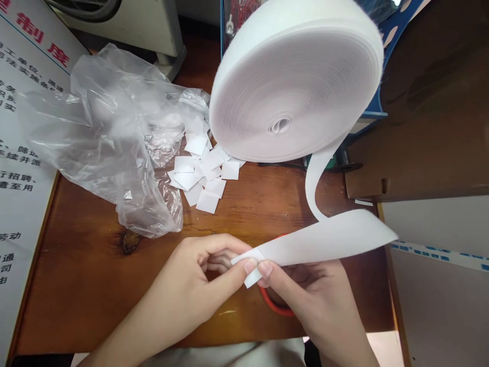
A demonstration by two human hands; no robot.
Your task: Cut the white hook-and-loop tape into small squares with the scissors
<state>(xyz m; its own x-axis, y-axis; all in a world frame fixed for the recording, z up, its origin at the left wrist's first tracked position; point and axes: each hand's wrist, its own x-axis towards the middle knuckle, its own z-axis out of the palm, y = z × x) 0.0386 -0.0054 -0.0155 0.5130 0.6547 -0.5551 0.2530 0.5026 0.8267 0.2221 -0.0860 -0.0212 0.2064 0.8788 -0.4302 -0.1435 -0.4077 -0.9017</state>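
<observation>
A big white roll of tape [294,92] stands at the upper right, and its loose strip [324,237] curls down toward my hands. At the strip's free end lies a small white piece [252,277], overlapping it at an angle. My left hand [208,275] pinches the strip end and this piece between thumb and fingers. Close beside it, my right hand [305,290] pinches the same end, its thumb tip nearly touching my left thumb. Under the right hand a red loop [273,302] shows in part; its remainder is hidden. Several cut white squares [208,202] lie piled behind my hands.
A crumpled clear plastic bag [114,137] covers the table's left side. Behind the roll stands a blue container [376,109]. A printed board [23,168] borders the left, a beige appliance [153,30] the back, and a brown box [431,117] the right of the wooden table [87,285].
</observation>
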